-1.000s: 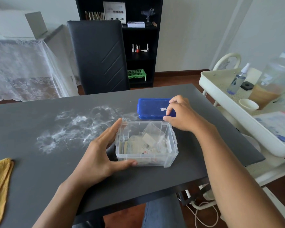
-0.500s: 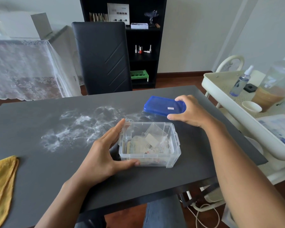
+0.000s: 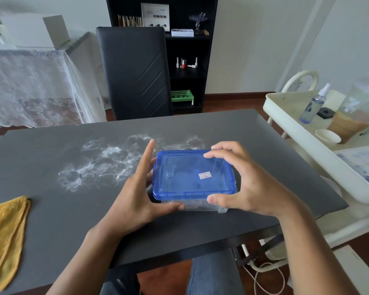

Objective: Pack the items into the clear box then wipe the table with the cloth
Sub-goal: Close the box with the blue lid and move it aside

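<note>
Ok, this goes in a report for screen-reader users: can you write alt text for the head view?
Two hands set a blue lid on a clear box on a dark table: the right hand grips the lid, the left hand steadies the box. White powder smears lie left of it, a yellow cloth at the left edge.

Bare counter (image 3: 232, 126) lies open behind and left of the clear box (image 3: 192, 206), bounded by a chair (image 3: 134, 73) behind and a cart (image 3: 285, 116) at right.
</note>
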